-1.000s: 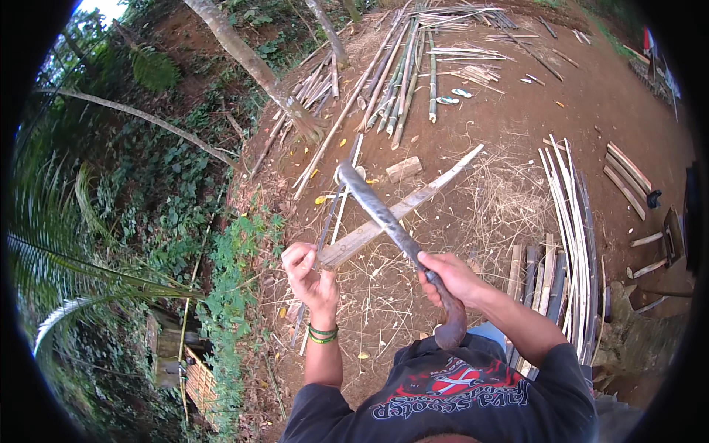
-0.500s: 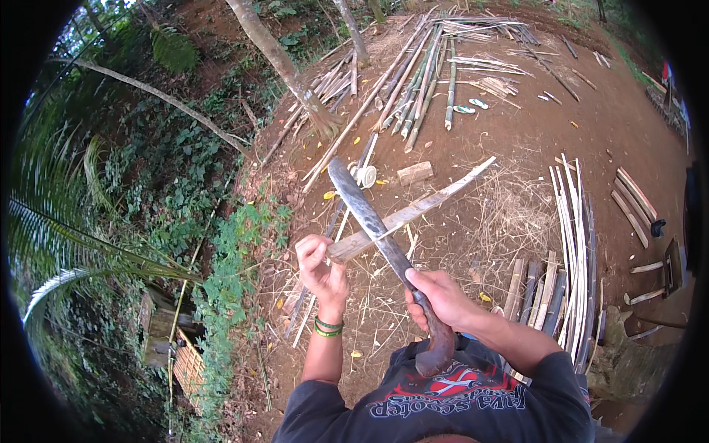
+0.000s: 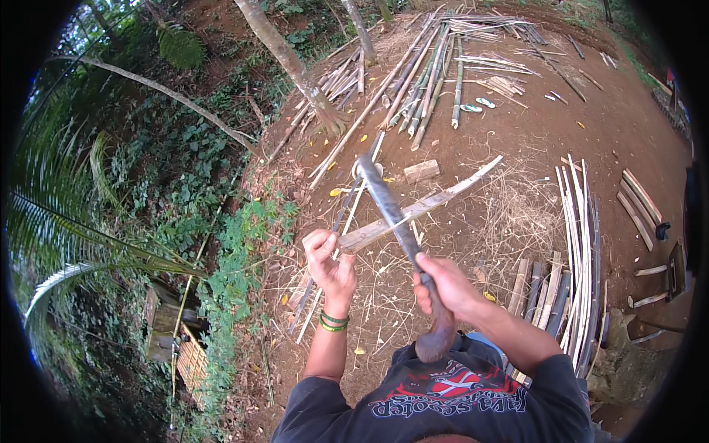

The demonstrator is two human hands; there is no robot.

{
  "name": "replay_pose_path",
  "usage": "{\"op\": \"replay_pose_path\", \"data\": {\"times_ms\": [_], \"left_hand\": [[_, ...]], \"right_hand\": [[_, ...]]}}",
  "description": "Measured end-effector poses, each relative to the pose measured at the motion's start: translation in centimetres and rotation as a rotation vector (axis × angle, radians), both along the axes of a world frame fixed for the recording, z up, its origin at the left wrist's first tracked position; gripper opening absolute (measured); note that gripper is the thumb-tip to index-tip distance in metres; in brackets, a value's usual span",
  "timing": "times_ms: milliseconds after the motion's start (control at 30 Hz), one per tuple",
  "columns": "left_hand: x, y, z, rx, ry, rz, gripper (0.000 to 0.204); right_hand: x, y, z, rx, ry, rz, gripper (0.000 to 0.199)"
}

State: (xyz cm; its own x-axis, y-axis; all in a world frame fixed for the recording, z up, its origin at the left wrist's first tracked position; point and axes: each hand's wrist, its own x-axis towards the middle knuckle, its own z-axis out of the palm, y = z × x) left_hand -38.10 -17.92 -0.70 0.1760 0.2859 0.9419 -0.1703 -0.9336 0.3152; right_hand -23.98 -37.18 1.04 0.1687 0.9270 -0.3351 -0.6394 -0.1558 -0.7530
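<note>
Machete [image 3: 399,227] has swung rightward; right grip [image 3: 448,286] clasps it, left grip [image 3: 330,264] pinches the slat's [image 3: 436,200] end; best to stroke outward.

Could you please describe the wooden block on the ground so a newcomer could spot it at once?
From the big pile of bamboo poles at the top, come down the brown soil toward the pale strip at the left hand. Just above that strip in view lies the wooden block: short and stubby, where strip and poles are long and thin.
</note>
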Motion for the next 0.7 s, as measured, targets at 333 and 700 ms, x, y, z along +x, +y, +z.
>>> {"op": "replay_pose_path", "data": {"times_ms": [333,700], "left_hand": [[-0.1,-0.5,-0.2,-0.030,-0.028,0.045,0.043],[0.0,-0.2,-0.7,-0.076,-0.027,-0.015,0.040]], "right_hand": [[-1.4,0.1,1.8,0.101,-0.067,0.100,0.043],[-1.8,0.6,2.6,0.192,-0.114,0.163,0.046]]}}
